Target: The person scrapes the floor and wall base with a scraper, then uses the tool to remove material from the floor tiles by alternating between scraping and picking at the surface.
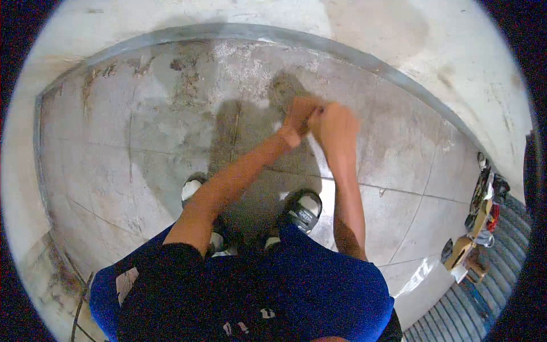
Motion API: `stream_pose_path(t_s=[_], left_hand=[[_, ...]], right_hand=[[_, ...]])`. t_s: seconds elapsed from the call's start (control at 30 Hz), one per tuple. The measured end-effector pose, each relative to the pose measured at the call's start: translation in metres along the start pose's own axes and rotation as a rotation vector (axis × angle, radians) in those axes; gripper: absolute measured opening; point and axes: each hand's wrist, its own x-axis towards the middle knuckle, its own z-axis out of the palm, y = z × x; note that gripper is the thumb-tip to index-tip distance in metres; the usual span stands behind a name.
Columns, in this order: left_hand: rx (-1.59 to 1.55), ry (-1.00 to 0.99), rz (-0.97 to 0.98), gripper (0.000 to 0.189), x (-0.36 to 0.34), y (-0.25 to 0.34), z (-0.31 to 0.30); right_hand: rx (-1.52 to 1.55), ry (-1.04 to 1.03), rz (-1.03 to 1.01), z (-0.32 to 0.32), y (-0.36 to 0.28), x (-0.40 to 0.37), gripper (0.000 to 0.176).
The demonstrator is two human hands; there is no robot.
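Observation:
Both of my arms reach forward over the tiled floor (387,228). My left hand (302,114) is bent at the wrist, with its fingers curled towards the other hand. Right beside it, my right hand (336,128) is closed, its fingers meeting those of my left hand. A small dark spot shows where the fingers meet; what it is, I cannot make out. Below the hands, a dark sandal (305,211) is on one foot, and part of another shoe (192,187) shows behind my left forearm.
A pale wall (285,11) with a grey strip along its base (273,35) curves round the floor. At the right lie cardboard pieces (458,253) and mixed items beside a corrugated grey surface (456,313). A thin dark rod (77,310) is at the lower left.

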Motion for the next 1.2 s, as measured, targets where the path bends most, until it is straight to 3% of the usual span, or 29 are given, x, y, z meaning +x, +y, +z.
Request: stream_pose_path(t_s=[0.1, 0.2, 0.3, 0.4, 0.53, 0.57, 0.67, 0.77, 0.87, 0.93, 1.0, 1.03, 1.13, 1.2], left_hand=[[0.257, -0.125, -0.006, 0.015, -0.013, -0.01, 0.014], [0.131, 0.061, 0.015, 0.015, 0.032, -0.024, 0.013], [0.291, -0.132, -0.047, 0.016, 0.047, 0.015, -0.012], [0.208, -0.032, 0.104, 0.015, 0.005, 0.007, 0.018], [0.494, -0.094, 0.328, 0.013, 0.031, -0.022, 0.029], [0.258, -0.009, 0.207, 0.014, 0.045, -0.028, 0.028], [0.304, -0.29, 0.006, 0.016, 0.054, -0.017, 0.018], [0.283, -0.192, 0.039, 0.016, 0.007, 0.008, 0.009], [0.315, -0.128, 0.074, 0.017, 0.003, -0.019, 0.015], [0.527, 0.122, 0.143, 0.018, 0.014, -0.051, 0.041], [0.424, -0.181, -0.03, 0.019, 0.063, -0.018, -0.024], [0.379, -0.204, -0.074, 0.02, 0.064, -0.022, -0.021], [0.205, -0.034, 0.118, 0.017, 0.019, -0.03, -0.013], [-0.128, 0.159, 0.036, 0.013, 0.014, -0.053, -0.001]], right_hand=[[0.018, 0.031, 0.025, 0.02, 0.007, -0.015, 0.025], [-0.012, 0.089, 0.052, 0.042, 0.017, 0.024, 0.026], [0.081, 0.102, -0.044, -0.001, 0.014, 0.024, 0.025], [-0.037, 0.01, 0.021, 0.013, 0.026, -0.004, 0.024], [-0.005, 0.174, -0.05, 0.045, 0.034, 0.01, 0.022], [-0.004, 0.17, -0.011, 0.044, 0.035, 0.023, 0.023], [0.015, 0.173, -0.013, 0.024, 0.03, 0.037, 0.024], [-0.006, 0.047, -0.012, 0.009, 0.021, -0.001, 0.025], [0.046, 0.077, -0.032, 0.021, 0.015, -0.001, 0.026], [0.045, 0.136, -0.053, 0.04, 0.018, 0.034, 0.025], [0.046, 0.158, -0.089, 0.035, 0.015, 0.049, 0.024], [0.057, 0.143, -0.1, 0.019, 0.007, 0.045, 0.023], [0.069, 0.116, -0.108, 0.021, -0.004, 0.017, 0.022], [0.09, 0.125, -0.104, 0.028, -0.009, 0.016, 0.022]])
